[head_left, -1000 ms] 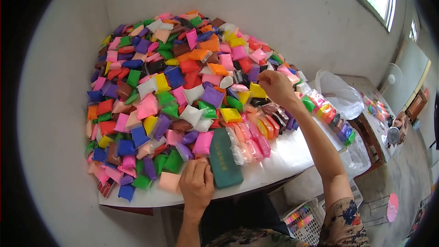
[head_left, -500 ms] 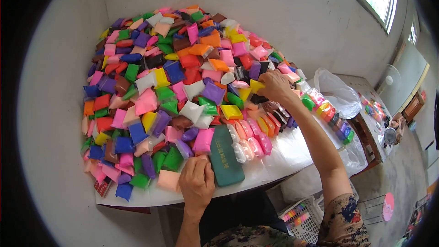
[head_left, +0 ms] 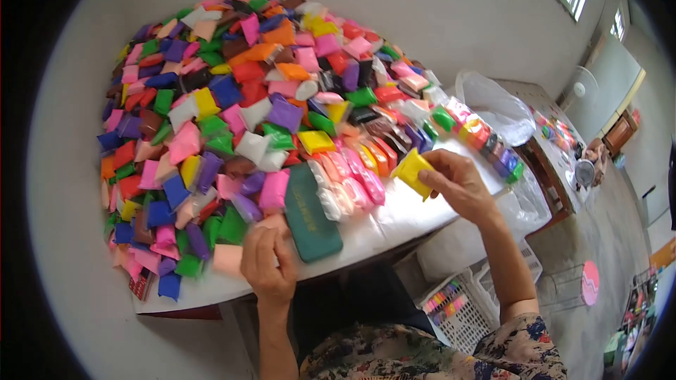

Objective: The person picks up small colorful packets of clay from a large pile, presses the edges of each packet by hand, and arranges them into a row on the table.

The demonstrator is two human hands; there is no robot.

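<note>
The right hand (head_left: 458, 184) has come nearer and to the right, away from the pile of packets (head_left: 184, 142), bringing a yellow packet (head_left: 414, 174) with it. Thumb and fingers pinch that packet by its right side, above the right part of the white tabletop (head_left: 394, 224). The left hand (head_left: 269, 264) has stayed by the near edge, fingers curled inward; a peach packet (head_left: 273, 224) lies at its far side, and I cannot tell whether the fingers grip it. Another peach packet (head_left: 227, 259) lies just left of that hand. To its right is a green case (head_left: 310, 214), with pink and orange packets (head_left: 364, 174) lined up beyond the case's right side. Farther right sits a clear plastic bag (head_left: 496, 109); a white basket (head_left: 473, 328) stands below the near edge
</note>
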